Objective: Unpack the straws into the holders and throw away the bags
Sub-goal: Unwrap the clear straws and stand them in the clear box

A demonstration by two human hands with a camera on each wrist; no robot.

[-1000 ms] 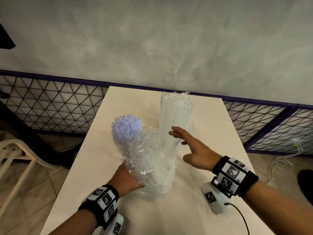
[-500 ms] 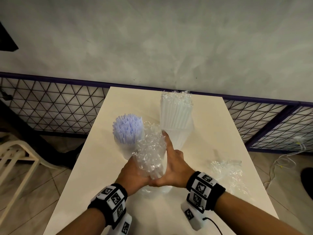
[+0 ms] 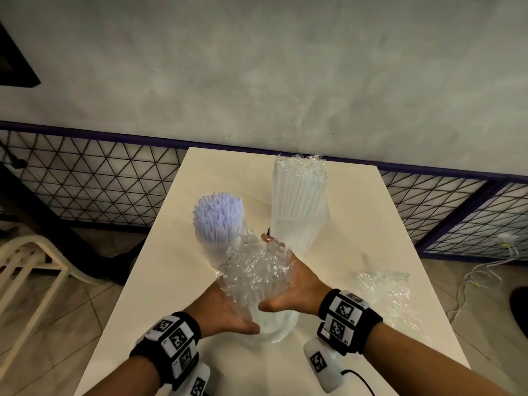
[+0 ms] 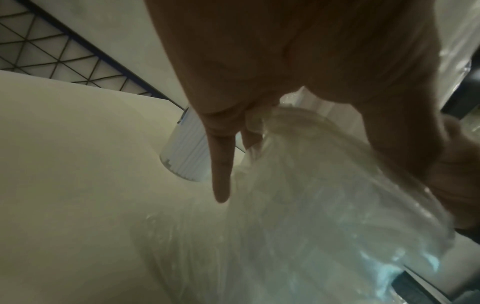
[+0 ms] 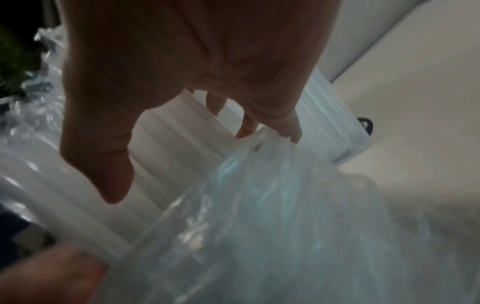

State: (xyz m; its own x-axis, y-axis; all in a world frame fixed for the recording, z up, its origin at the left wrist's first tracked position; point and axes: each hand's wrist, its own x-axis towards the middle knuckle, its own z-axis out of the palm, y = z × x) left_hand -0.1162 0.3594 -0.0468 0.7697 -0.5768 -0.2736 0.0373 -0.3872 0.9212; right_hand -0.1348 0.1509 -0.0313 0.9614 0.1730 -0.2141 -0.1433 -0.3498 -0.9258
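A bundle of clear straws (image 3: 257, 270) with crinkly plastic tops stands in a clear holder (image 3: 274, 332) at the table's near middle. My left hand (image 3: 225, 312) wraps it from the left and my right hand (image 3: 294, 284) from the right, thumbs at the front, fingers behind. The wrist views show the same straws (image 4: 311, 205) (image 5: 259, 205) against each palm. Behind to the left, purple straws (image 3: 218, 215) fill a second holder. A tall pack of white straws (image 3: 298, 201), still in its bag, stands in a third holder at the back. An empty clear bag (image 3: 385, 292) lies to the right.
The cream table (image 3: 160, 295) is narrow and butts against a wire-mesh fence (image 3: 100, 178) below a grey wall. A white plastic chair (image 3: 28, 270) stands on the floor to the left. Cables (image 3: 485, 270) lie on the floor to the right.
My right hand has come back from the right and closed round the straws beside my left. The fanned-out straws are now gathered upright in the holder.
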